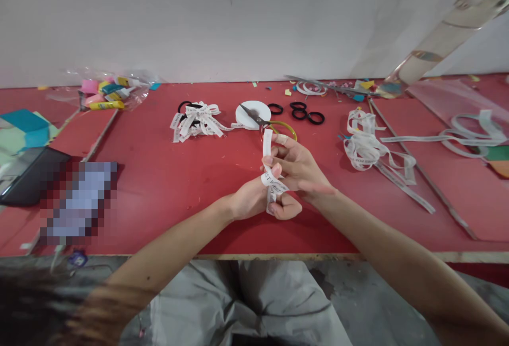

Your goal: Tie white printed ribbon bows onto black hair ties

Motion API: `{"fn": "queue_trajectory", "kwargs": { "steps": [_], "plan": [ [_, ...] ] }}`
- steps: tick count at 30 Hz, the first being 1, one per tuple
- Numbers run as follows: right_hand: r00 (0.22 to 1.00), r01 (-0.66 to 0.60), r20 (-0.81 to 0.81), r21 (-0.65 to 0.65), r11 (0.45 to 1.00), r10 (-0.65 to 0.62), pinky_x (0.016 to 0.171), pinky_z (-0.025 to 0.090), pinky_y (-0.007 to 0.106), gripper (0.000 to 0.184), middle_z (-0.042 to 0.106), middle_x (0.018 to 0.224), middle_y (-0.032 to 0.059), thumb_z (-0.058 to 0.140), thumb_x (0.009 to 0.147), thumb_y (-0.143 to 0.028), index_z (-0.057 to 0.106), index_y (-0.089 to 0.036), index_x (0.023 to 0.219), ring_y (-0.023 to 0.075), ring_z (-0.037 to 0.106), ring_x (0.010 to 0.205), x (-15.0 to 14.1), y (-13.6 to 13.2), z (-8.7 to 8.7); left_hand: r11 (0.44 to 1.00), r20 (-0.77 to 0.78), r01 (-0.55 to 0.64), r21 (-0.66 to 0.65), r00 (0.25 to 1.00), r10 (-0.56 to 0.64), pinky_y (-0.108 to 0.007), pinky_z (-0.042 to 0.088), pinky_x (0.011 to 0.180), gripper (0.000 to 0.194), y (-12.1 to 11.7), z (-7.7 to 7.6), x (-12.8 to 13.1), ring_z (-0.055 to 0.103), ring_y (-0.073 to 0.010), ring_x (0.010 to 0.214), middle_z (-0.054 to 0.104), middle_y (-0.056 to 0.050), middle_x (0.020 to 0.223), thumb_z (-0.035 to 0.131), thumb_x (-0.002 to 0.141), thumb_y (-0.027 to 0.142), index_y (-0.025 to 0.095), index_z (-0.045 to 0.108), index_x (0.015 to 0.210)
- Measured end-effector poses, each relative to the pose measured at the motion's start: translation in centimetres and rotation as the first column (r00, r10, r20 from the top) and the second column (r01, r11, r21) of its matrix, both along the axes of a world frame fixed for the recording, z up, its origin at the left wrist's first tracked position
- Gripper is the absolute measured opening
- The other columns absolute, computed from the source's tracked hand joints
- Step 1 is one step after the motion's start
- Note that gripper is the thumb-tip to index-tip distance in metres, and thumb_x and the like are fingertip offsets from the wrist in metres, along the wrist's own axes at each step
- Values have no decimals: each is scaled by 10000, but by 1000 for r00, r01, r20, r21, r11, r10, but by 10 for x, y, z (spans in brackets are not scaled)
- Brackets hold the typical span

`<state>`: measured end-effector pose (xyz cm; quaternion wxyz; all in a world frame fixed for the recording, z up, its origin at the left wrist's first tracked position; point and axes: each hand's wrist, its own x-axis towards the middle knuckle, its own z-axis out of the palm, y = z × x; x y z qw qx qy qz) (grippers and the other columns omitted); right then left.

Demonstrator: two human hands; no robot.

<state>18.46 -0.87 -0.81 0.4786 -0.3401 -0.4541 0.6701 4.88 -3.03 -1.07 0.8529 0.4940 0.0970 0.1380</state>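
Observation:
A white printed ribbon (274, 183) is looped around the fingers of my left hand (254, 195), which grips it. Pinched in my right hand (296, 161) is the upper part of the same ribbon, its end sticking up above the fingers. Just beyond the hands, scissors (257, 117) with yellow handles lie partly over a white ribbon spool (254, 110). To the left of the spool sits a heap of printed ribbon bows (201, 121) with black bands showing among them. Several black hair ties (299, 110) lie to the right of the spool.
Loose printed ribbon (360, 147) is piled at the right on the red table (159, 187). A phone (85, 197) and a black case (34, 176) lie at the left. At the back are a plastic bag of colourful items (107, 91) and a tilted bottle (431, 49).

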Motion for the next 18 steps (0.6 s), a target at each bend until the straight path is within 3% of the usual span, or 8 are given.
{"fn": "queue_trajectory", "kwargs": {
  "steps": [4, 9, 14, 18],
  "plan": [
    [1000, 14, -12, -28, 1000, -14, 525, 495, 180, 541, 602, 715, -58, 847, 675, -228, 543, -198, 1122, 65, 580, 581, -1, -2, 4, 999, 165, 20, 41, 986, -26, -267, 165, 546, 825, 0, -2, 1, 161, -99, 499, 233, 67, 531, 105, 914, 707, 110, 578, 1232],
    [999, 14, 33, -72, 997, -12, 500, 494, 197, 507, 589, 706, -52, 819, 705, -254, 560, -207, 1138, 76, 569, 569, -2, -4, 8, 996, 177, 43, -80, 984, -28, -277, 165, 535, 956, 2, -3, -1, 169, -99, 475, 219, 81, 523, 91, 847, 795, 80, 542, 1292],
    [994, 57, 95, -63, 996, -50, 522, 492, 197, 459, 591, 688, -57, 794, 732, -299, 586, -202, 1130, 68, 563, 561, 2, 3, 1, 986, 113, 80, -149, 992, -63, -292, 164, 523, 1137, 2, -2, -2, 175, -106, 461, 237, 92, 498, 48, 772, 862, -16, 471, 1358],
    [972, 136, 192, 21, 990, -138, 603, 519, 235, 277, 603, 701, -44, 740, 775, -290, 628, -192, 1008, 83, 595, 610, 9, 13, -7, 974, 186, 119, -194, 979, -83, -287, 160, 532, 1049, 0, -1, -3, 167, -112, 468, 245, 93, 512, 136, 816, 826, 15, 451, 1402]
  ]
}}
